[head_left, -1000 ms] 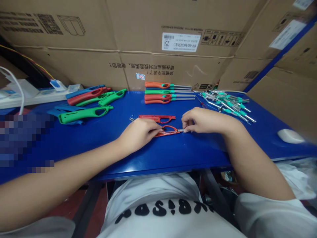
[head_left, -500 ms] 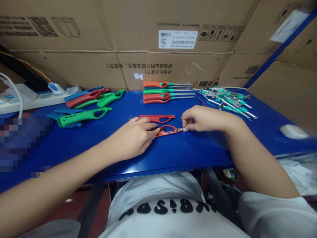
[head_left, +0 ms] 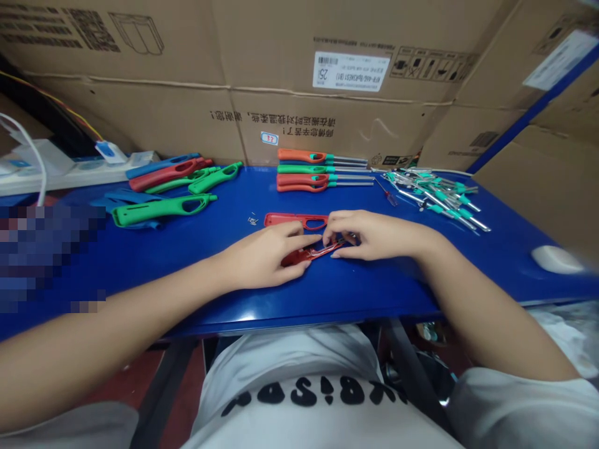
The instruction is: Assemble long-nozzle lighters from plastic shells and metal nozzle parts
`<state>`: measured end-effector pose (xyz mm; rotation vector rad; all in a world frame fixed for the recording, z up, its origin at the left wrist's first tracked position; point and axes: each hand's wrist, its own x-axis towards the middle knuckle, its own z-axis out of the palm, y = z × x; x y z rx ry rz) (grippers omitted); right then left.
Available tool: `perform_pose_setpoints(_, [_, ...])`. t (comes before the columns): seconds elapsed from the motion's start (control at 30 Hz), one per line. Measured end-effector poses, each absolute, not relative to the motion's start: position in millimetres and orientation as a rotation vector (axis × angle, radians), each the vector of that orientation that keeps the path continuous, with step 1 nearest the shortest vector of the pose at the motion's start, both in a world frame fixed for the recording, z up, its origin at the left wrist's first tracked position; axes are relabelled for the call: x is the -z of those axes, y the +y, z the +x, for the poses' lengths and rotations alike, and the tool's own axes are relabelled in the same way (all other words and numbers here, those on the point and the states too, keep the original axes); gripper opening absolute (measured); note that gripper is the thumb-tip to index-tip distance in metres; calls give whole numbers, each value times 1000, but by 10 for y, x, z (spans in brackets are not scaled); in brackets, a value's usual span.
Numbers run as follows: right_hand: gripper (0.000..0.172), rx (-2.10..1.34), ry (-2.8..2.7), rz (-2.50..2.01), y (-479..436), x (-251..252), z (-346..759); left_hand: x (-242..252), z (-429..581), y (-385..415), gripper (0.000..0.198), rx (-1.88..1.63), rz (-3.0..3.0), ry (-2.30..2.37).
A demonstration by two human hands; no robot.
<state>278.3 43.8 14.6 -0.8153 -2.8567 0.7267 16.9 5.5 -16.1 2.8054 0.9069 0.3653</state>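
An opened red lighter casing half point(head_left: 294, 256), with thin parts inside it, lies on the table in front of me. My left hand point(head_left: 269, 254) is closed around its rear end, thumb on the near edge and fingers on the far edge. At the front end, the bent fingers of my right hand point(head_left: 367, 236) close on the casing and partly hide the small parts there. Just behind them lies a second red casing half point(head_left: 283, 219), its front end partly covered by my right hand. A few tiny metal screws point(head_left: 253, 220) lie left of it.
Several assembled lighters point(head_left: 302, 168) lie at the back, with a small screwdriver point(head_left: 388, 192) to their right. Metal lighter tubes with teal collars point(head_left: 437, 193) form a pile at right. Coloured casings point(head_left: 163, 210) and a power strip point(head_left: 75, 174) are at left; a white mouse point(head_left: 556, 259) is far right.
My right hand has moved left, from the casing's tip onto its front part. My left thumb and fingers have spread along the casing's two edges. The view has shifted slightly.
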Motion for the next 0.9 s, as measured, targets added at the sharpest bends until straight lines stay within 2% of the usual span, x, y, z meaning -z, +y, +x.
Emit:
perform_pose_setpoints(0.2, [4, -800, -2789, -749, 476, -72, 2736, 160, 177, 60, 45, -326, 2807, 888])
perform_pose_setpoints(0.47, [15, -876, -2815, -652, 454, -109, 2767, 195, 176, 97, 43, -374, 2840, 842])
perform_pose_setpoints(0.67, [11, -836, -2787, -755, 442, -107, 2740, 185, 143, 66, 43, -411, 2894, 862])
perform_pose_setpoints(0.9, [12, -822, -2782, -774, 446, -125, 2748, 163, 173, 5, 21, -463, 2837, 907])
